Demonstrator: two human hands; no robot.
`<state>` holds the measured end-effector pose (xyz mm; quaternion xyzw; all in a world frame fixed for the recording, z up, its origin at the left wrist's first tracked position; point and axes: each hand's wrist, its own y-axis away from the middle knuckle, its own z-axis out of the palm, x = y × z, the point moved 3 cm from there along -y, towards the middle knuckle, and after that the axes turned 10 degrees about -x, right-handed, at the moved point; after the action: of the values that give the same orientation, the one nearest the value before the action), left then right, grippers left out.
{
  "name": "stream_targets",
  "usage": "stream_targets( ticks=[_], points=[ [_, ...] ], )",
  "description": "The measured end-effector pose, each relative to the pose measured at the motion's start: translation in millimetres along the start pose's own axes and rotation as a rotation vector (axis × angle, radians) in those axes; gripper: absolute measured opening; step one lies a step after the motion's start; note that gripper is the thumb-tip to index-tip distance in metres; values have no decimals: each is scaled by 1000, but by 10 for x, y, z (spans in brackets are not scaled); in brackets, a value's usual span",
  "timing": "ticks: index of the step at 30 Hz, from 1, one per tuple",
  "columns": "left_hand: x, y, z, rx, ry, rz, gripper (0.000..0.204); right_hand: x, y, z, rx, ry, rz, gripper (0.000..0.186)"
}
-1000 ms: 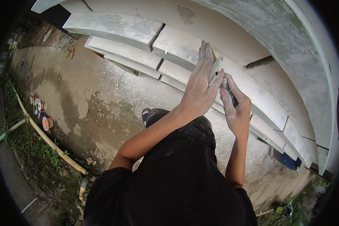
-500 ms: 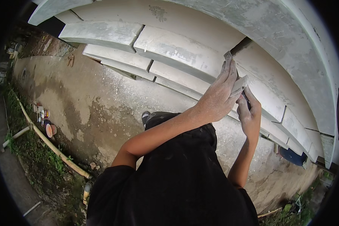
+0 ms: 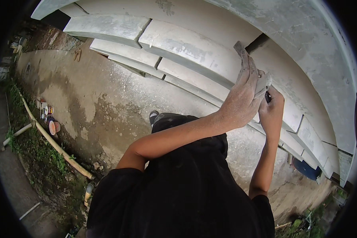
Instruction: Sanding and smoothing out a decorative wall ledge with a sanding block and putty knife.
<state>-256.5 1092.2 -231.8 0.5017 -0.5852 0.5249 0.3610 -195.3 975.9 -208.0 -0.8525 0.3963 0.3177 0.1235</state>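
Both dust-covered hands are raised close together in front of the pale stepped wall ledges (image 3: 186, 39). My left hand (image 3: 242, 97), fingers long and pressed together, holds a flat grey strip (image 3: 238, 48) whose end juts past the fingertips. My right hand (image 3: 272, 113) is closed around a dark handle, seen only in part. A pale grey, dusty flat blade (image 3: 262, 85) lies between the two hands, against the left thumb side; with the handle it looks like a putty knife. The fingers hide where blade and handle meet.
Overhead curves a large grey plastered edge (image 3: 305, 43). Below lies a stained concrete floor (image 3: 119, 103). On the left are small tubs (image 3: 53, 127) and a bamboo pole (image 3: 55, 144) beside weeds; a dark blue round container (image 3: 306, 169) stands low at the right.
Both hands have shifted a little to the right, the right hand also slightly lower. More of the grey strip shows beyond my left fingertips. The head view has tilted slightly.
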Motion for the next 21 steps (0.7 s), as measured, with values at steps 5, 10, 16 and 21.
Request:
stream_targets(
  ticks=[5,10,16,21],
  points=[
    [61,108,-15,103,-29,69,63,18,102,9,66,-207,18,44],
    [13,84,-27,21,-49,-44,62,-8,-6,66,40,-51,-45,42],
    [-49,92,96,107,-75,-10,69,-59,63,26,55,-136,-6,34],
    [3,152,35,56,-129,-4,72,3,99,78,56,-248,-42,28]
  ],
)
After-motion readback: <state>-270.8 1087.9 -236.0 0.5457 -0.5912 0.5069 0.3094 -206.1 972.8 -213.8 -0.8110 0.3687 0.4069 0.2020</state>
